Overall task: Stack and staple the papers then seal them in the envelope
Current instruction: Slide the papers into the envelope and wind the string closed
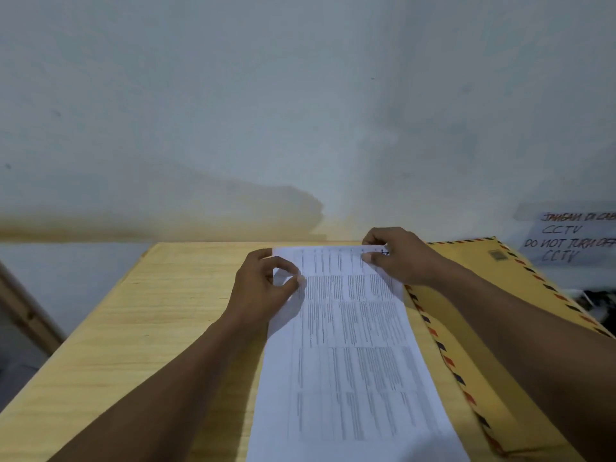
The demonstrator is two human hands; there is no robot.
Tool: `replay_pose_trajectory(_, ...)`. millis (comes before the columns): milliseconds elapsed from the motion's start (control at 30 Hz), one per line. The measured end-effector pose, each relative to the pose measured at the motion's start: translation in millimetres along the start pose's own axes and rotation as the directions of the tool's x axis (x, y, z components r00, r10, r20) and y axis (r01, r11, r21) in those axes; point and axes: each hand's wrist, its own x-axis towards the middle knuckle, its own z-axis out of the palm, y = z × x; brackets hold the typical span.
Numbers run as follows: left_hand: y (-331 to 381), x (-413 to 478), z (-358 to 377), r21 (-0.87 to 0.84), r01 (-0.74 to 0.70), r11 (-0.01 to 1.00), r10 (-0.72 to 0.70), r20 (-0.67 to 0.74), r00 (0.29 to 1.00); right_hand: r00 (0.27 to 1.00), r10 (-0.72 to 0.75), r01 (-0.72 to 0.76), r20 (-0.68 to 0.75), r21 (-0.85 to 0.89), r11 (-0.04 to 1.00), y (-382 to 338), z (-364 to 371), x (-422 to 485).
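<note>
A stack of white printed papers (346, 345) lies lengthwise on the wooden table (140, 321), running from the far edge toward me. My left hand (263, 288) pinches the papers' far left corner between thumb and fingers. My right hand (400, 255) grips the far right corner, thumb on top. A large brown envelope (466, 335) with a red-and-blue striped border lies on the table just right of the papers, partly under my right forearm. No stapler is visible.
A pale wall rises right behind the table's far edge. At the right, a handwritten paper sign (570, 240) about CCTV is stuck to the wall. The table's left edge drops off to the floor, where a wooden frame (30, 311) leans.
</note>
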Motion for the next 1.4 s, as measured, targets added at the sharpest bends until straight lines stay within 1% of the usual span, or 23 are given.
replay_pose_trajectory(33,5.4,1.1,-2.4,-0.093,0.041,0.995,-0.038,0.031,0.999,1.0,-0.014,0.014,-0.015,0.038,0.999,-5.0,-6.1,-1.3)
replay_pose_trajectory(100,17.7,0.7,-10.0,-0.23,0.115,0.966,-0.077,0.168,0.983,0.997,-0.005,0.013,-0.075,0.11,0.994,-14.7,-19.2,-4.0)
replay_pose_trajectory(167,29.2,-2.5,-15.0,-0.293,0.168,0.941,-0.087,0.271,0.959,0.993,0.02,0.001,-0.12,0.171,0.985,-21.7,-31.1,-7.0)
replay_pose_trajectory(200,34.1,-4.1,-15.9,-0.319,0.187,0.929,-0.096,0.279,0.955,0.99,0.033,-0.006,-0.135,0.194,0.981,-23.8,-36.3,-9.4)
replay_pose_trajectory(300,50.4,-4.7,-18.7,-0.429,0.195,0.882,-0.133,0.17,0.976,0.981,0.11,-0.049,-0.157,0.349,0.936,-29.8,-52.1,-24.2)
replay_pose_trajectory(367,59.5,-0.8,-22.6,-0.496,0.196,0.846,-0.179,0.082,0.98,0.98,0.17,-0.098,-0.104,0.494,0.864,-32.9,-63.0,-38.6)
replay_pose_trajectory(400,64.6,1.6,-24.9,-0.534,0.207,0.82,-0.215,0.049,0.975,0.98,0.185,-0.118,-0.078,0.52,0.846,-33.7,-68.6,-46.6)
replay_pose_trajectory(533,84.4,11.5,-21.9,-0.659,0.235,0.715,-0.382,-0.087,0.92,0.976,0.215,-0.194,0.02,0.517,0.834,-32.1,-89.1,-78.6)
replay_pose_trajectory(633,99.0,15.7,-6.2,-0.681,0.224,0.697,-0.445,-0.166,0.88,0.965,0.231,-0.255,0.122,0.634,0.73,-31.1,-104.2,-103.1)
replay_pose_trajectory(667,105.9,15.0,0.9,-0.677,0.227,0.7,-0.461,-0.186,0.868,0.962,0.24,-0.264,0.128,0.644,0.718,-30.5,-108.8,-111.1)
replay_pose_trajectory(733,122.2,11.8,17.0,-0.681,0.235,0.694,-0.498,-0.218,0.839,0.955,0.285,-0.264,0.08,0.667,0.697,-26.5,-116.7,-126.1)
replay_pose_trajectory(767,131.3,9.3,26.1,-0.689,0.24,0.684,-0.519,-0.227,0.824,0.947,0.32,-0.249,0.032,0.704,0.666,-23.5,-120.0,-133.5)
replay_pose_trajectory(867,158.0,-0.7,53.1,-0.728,0.25,0.638,-0.571,-0.23,0.788,0.898,0.428,-0.144,-0.103,0.849,0.508,-12.4,-127.3,-153.8)
replay_pose_trajectory(900,166.1,-4.3,63.6,-0.746,0.255,0.615,-0.587,-0.216,0.78,0.882,0.454,-0.116,-0.127,0.876,0.469,-9.0,-128.8,-163.1)
replay_pose_trajectory(967,177.3,-8.6,80.4,-0.773,0.269,0.575,-0.609,-0.184,0.772,0.87,0.477,-0.118,-0.124,0.887,0.447,-5.1,-126.0,-174.9)
replay_pose_trajectory(1067,192.7,-23.2,110.8,-0.736,0.341,0.585,-0.592,-0.1,0.8,0.862,0.501,-0.178,-0.079,0.879,0.443,2.2,-117.9,-198.5)
replay_pose_trajectory(1100,195.3,-27.2,119.9,-0.72,0.361,0.592,-0.576,-0.065,0.815,0.851,0.518,-0.197,-0.083,0.865,0.462,4.2,-115.5,-206.2)
replay_pose_trajectory(1167,197.8,-34.8,134.1,-0.646,0.425,0.635,-0.522,0.047,0.852,0.816,0.56,-0.247,-0.144,0.789,0.563,10.1,-115.1,-222.3)
replay_pose_trajectory(1233,196.7,-42.0,142.4,-0.528,0.446,0.722,-0.399,0.209,0.893,0.782,0.577,-0.311,-0.234,0.657,0.687,18.0,-121.7,-238.5)
replay_pose_trajectory(1267,196.7,-46.8,144.5,-0.45,0.417,0.789,-0.311,0.293,0.904,0.77,0.577,-0.336,-0.273,0.595,0.73,21.3,-127.1,-247.3)
replay_pose_trajectory(1333,198.4,-61.7,147.7,-0.288,0.265,0.92,-0.14,0.388,0.911,0.741,0.576,-0.365,-0.344,0.514,0.776,28.7,-140.1,-265.2)
replay_pose_trajectory(1367,199.3,-70.4,147.5,-0.182,0.135,0.974,-0.054,0.394,0.917,0.728,0.58,-0.369,-0.366,0.504,0.781,31.4,-146.9,-273.0)
replay_pose_trajectory(1400,200.3,-80.3,146.5,-0.066,-0.014,0.998,0.039,0.394,0.918,0.715,0.588,-0.369,-0.378,0.511,0.776,32.7,-153.0,-280.8)
